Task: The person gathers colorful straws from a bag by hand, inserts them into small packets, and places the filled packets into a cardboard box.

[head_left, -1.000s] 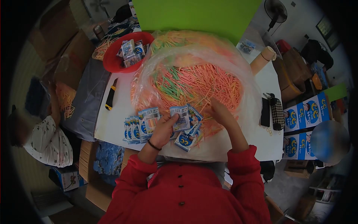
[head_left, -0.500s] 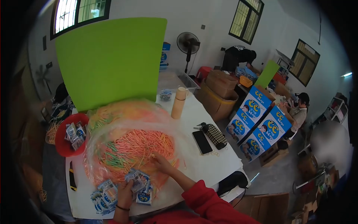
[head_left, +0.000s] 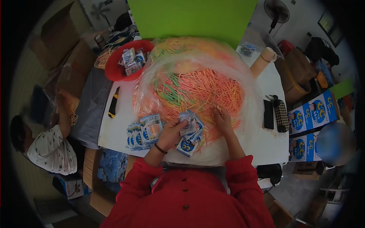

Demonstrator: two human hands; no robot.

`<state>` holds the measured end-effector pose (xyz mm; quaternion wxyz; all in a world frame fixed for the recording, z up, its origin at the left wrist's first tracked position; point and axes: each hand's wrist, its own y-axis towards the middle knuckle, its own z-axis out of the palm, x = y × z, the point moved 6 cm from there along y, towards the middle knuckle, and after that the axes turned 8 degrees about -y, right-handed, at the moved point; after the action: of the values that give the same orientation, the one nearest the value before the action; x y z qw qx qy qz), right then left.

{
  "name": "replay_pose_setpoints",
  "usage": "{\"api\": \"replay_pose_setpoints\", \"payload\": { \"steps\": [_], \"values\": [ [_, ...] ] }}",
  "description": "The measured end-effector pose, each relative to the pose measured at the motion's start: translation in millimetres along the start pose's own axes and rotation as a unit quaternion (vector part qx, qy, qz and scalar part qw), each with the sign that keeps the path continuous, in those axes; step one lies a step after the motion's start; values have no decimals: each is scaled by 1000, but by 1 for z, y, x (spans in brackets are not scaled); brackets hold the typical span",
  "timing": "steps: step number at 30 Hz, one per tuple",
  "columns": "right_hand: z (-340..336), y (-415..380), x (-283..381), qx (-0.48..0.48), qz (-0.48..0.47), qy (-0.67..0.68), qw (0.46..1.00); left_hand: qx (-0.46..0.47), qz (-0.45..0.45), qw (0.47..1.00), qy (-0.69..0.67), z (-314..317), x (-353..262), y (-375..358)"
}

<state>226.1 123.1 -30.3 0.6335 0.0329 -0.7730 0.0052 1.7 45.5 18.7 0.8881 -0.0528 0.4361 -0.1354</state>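
Note:
A big clear plastic bag [head_left: 251, 98] lies open on the white table [head_left: 114, 125], full of thin orange, green and yellow sticks [head_left: 197, 89]. My left hand [head_left: 171, 133] grips a small blue and white printed packet [head_left: 189, 121] at the bag's near edge. Several more packets [head_left: 146, 129] lie in a loose fan on the table just left of that hand, and others sit under it. My right hand [head_left: 223, 121] reaches into the sticks with its fingers pinched on a few of them.
A red bowl [head_left: 114, 68] of filled packets stands at the back left, a utility knife [head_left: 113, 102] beside it. A phone [head_left: 268, 114], a checked pouch [head_left: 282, 113] and a cardboard tube [head_left: 264, 60] lie right. A green board [head_left: 194, 17] stands behind. Another person [head_left: 49, 146] sits left.
The view swung up toward the room and came back down to the table. My left hand still grips the packet; my right hand sits a little deeper in the sticks.

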Motion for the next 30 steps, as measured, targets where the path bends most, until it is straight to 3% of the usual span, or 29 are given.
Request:
{"api": "replay_pose_setpoints", "payload": {
  "steps": [2,4,5,8,11,13,14,16,21,23,25,28,29,30],
  "values": [
    [-1,1,5,36,10,-28,999,0,5,1000,12,-8,2,2],
    [-15,1,7,-58,48,142,987,50,13,997,52,-6,2,3],
    [-17,1,11,-52,51,142,987,44,13,998,51,-10,5,4],
    [-7,-5,40,-2,4,206,978,64,75,986,134,-16,11,10],
    [17,-22,92,44,-17,194,980,58,77,977,192,-12,10,11],
    [38,-32,129,122,-109,209,964,60,82,975,198,-14,15,15],
    [43,-32,131,122,-107,209,964,62,88,973,205,-16,18,16],
    [56,-34,140,169,-158,185,955,58,94,972,205,-12,14,12],
    [75,-36,138,179,-189,107,960,55,114,967,222,-7,7,7],
    [76,-35,132,178,-191,86,961,57,112,978,169,-9,11,8],
    [78,-37,131,184,-288,-190,921,63,110,976,179,-10,13,8],
    [75,-38,129,151,-337,-280,886,65,102,978,172,-8,18,10],
    [74,-37,123,151,-336,-279,887,63,94,981,156,-8,21,11],
    [71,-31,117,172,-277,-175,929,63,93,981,156,-4,18,10]
  ]
}}
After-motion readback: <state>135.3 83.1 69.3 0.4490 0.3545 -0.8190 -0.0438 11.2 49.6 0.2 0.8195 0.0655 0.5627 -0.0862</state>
